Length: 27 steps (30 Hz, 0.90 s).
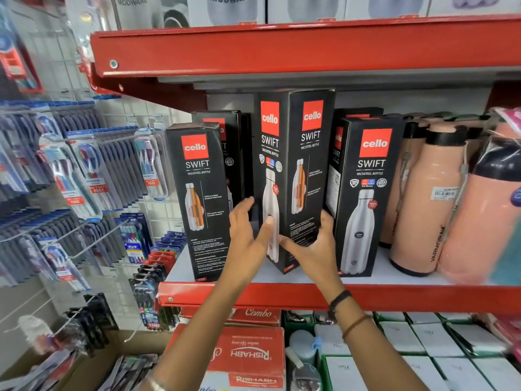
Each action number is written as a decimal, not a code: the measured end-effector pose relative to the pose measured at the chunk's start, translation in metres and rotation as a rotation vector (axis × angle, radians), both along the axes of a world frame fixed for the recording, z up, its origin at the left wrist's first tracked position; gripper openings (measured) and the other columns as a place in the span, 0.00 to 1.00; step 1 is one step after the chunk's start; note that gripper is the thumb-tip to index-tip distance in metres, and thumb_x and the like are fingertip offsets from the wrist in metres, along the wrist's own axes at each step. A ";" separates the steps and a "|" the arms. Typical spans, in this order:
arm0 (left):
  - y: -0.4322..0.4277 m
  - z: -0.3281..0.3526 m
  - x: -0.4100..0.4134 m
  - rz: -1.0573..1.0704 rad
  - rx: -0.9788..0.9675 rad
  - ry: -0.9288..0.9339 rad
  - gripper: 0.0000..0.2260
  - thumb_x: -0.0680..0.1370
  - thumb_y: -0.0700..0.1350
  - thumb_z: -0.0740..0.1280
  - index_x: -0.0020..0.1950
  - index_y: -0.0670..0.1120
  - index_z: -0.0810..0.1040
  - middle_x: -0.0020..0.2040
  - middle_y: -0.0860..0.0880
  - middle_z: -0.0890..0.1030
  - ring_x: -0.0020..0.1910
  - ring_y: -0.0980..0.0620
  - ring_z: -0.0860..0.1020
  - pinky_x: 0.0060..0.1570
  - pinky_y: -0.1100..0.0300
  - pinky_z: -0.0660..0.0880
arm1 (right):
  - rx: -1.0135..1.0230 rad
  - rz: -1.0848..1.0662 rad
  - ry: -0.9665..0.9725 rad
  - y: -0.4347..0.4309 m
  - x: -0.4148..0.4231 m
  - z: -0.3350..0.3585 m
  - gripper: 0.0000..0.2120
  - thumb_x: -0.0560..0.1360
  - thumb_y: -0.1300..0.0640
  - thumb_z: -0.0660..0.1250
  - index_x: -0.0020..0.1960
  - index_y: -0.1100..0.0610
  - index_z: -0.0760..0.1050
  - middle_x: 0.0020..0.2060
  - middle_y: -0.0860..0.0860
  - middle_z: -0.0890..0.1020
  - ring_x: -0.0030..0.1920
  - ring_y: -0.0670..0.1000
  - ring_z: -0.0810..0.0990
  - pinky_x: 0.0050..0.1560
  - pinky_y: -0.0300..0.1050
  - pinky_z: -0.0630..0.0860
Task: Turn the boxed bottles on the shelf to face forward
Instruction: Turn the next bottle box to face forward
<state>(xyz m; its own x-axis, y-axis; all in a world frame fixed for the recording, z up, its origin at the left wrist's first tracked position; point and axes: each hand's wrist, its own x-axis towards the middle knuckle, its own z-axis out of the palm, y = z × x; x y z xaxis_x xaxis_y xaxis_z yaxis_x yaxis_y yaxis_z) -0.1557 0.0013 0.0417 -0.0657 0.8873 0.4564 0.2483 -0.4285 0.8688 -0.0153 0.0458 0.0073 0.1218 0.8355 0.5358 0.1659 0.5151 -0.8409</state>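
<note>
1. Both forearms enter from the bottom edge and reach up to the middle shelf (394, 294), red-fronted with a white deck.
2. Left hand (248, 235): fingers spread, thumb laid on the left face of the tall box (293, 176), other fingers wrapped round its left edge. Grips the box.
3. Right hand (313, 244): fingers pressed on the right face near its lower part, thumb crossing the front corner. Grips the same box. Dark band and thin brown bangle on this wrist.
4. Tall box: black "cello SWIFT" carton, standing on the deck at centre, turned corner-on so two faces show. Left face carries a white bottle picture; right face carries a cutaway bottle picture and text. Its top sits just under the upper shelf (282, 49).
5. Left box (197, 198): shorter black carton, at the deck's left front, cutaway-picture face toward the camera. Apart from the tall box; the left hand lies between them.
6. Rear box (222, 153): behind the left box, mostly hidden.
7. Right box (363, 193): just beside the tall box, white-bottle face toward the camera; another carton behind it.
8. Peach bottles (425, 198), unboxed, black-collared, stand right of the right box.
9. Toothbrush packs (84, 176) hang on a wire grid at far left.
10. Red cartons (251, 354) and white boxes (439, 340) fill the level below.
</note>
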 end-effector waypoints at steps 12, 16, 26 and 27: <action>0.043 -0.026 -0.006 0.013 0.034 -0.097 0.21 0.79 0.47 0.65 0.70 0.52 0.63 0.63 0.63 0.73 0.65 0.65 0.72 0.65 0.61 0.71 | -0.094 0.215 -0.285 0.011 0.017 0.011 0.46 0.69 0.40 0.67 0.77 0.46 0.42 0.78 0.43 0.54 0.76 0.39 0.56 0.76 0.51 0.56; 0.042 -0.036 -0.003 0.010 0.103 -0.088 0.21 0.80 0.40 0.61 0.72 0.50 0.61 0.66 0.60 0.71 0.66 0.70 0.69 0.63 0.72 0.67 | -0.053 0.204 -0.356 0.008 0.018 0.006 0.37 0.77 0.48 0.63 0.77 0.49 0.44 0.76 0.39 0.55 0.75 0.42 0.59 0.75 0.53 0.59; 0.035 -0.056 0.000 -0.051 0.125 -0.081 0.24 0.80 0.36 0.60 0.69 0.58 0.60 0.70 0.57 0.68 0.68 0.71 0.66 0.60 0.76 0.66 | -0.047 0.109 -0.380 0.007 0.024 -0.012 0.32 0.77 0.56 0.65 0.77 0.52 0.54 0.70 0.50 0.71 0.69 0.48 0.71 0.69 0.42 0.67; 0.035 -0.055 -0.001 -0.090 0.114 -0.078 0.24 0.80 0.36 0.60 0.69 0.60 0.60 0.70 0.59 0.68 0.67 0.72 0.66 0.59 0.76 0.66 | -0.053 0.085 -0.377 0.007 0.025 -0.013 0.32 0.77 0.56 0.66 0.77 0.53 0.56 0.69 0.51 0.72 0.68 0.48 0.72 0.68 0.39 0.67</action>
<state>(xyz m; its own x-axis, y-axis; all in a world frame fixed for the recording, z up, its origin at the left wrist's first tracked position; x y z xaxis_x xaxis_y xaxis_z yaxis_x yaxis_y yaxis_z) -0.1562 0.0361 -0.0134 -0.0278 0.8341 0.5508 0.1382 -0.5426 0.8286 0.0094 0.0527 -0.0059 -0.1463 0.8620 0.4854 0.4265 0.4977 -0.7552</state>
